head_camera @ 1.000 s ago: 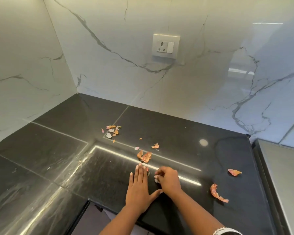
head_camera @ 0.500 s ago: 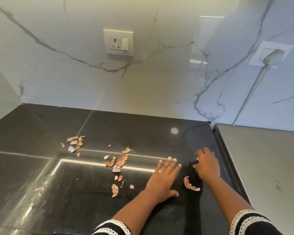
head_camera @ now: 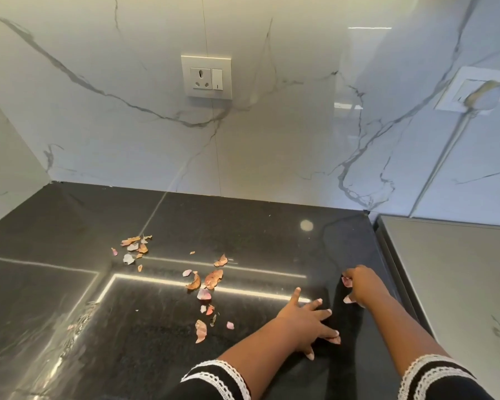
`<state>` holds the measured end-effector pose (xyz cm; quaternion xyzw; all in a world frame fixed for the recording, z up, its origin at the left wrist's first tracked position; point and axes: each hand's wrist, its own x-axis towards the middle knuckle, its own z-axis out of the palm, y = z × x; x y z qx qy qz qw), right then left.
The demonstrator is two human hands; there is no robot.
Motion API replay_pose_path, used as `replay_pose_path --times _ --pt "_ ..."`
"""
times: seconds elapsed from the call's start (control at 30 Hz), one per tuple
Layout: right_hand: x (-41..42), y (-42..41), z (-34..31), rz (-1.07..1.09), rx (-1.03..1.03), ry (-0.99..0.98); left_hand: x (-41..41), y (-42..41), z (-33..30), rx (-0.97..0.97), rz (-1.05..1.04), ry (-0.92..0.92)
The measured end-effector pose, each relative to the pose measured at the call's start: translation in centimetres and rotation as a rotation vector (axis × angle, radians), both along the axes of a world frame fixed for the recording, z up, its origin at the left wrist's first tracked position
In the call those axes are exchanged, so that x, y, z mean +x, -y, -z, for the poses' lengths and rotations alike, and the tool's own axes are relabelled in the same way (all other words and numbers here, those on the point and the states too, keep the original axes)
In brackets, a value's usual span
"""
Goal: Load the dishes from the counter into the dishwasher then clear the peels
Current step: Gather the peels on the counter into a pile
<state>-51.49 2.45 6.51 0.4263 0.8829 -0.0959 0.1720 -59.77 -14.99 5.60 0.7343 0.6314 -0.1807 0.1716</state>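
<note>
Polished black granite counter is filling the view, meeting a veined white marble backsplash at the rear. Nearest, the left hand is lying flat with fingers spread wide on the stone, gripping nothing, though a pink scrap is peeking out at its lowest fingertip. Just beyond, the right hand is curling its fingers around a pink peel piece by the counter's right edge. Farther left, a loose trail of onion peels is running up the middle, and a smaller cluster is sitting well beyond that. These skins are looking papery, featherlight and brittle, likely sliding on the glossy stone and crumbling if pinched; sweeping them into a cupped palm is probably working better than picking. A wall socket is sitting highest.
</note>
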Motion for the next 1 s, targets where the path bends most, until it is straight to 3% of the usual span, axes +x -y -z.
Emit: replay_pose_path --times 0.27,0.4,0.5,0.63,0.87,1.0 --pt "-3.0 6.3 1.4 0.142 0.05 -0.355 -4.1 5.3 1.3 0.359 -0.125 0.222" --pt "-6.8 10.5 1.0 0.139 -0.12 -0.404 -8.8 8.7 2.0 0.565 -0.489 0.294" --pt "-9.9 13.5 0.9 0.131 -0.236 -0.423 -12.5 11.0 1.7 0.583 -0.698 0.236" --pt "-13.8 17.3 0.2 0.093 -0.308 -0.487 -15.8 13.6 1.6 0.536 -0.773 0.183" --pt "-16.7 21.1 0.0 0.008 -0.428 -0.524 -17.2 15.9 2.6 0.689 -0.909 0.312" --pt "-16.8 20.3 -0.5 0.097 -0.449 -0.581 -20.7 17.5 2.1 0.828 -1.092 0.529"
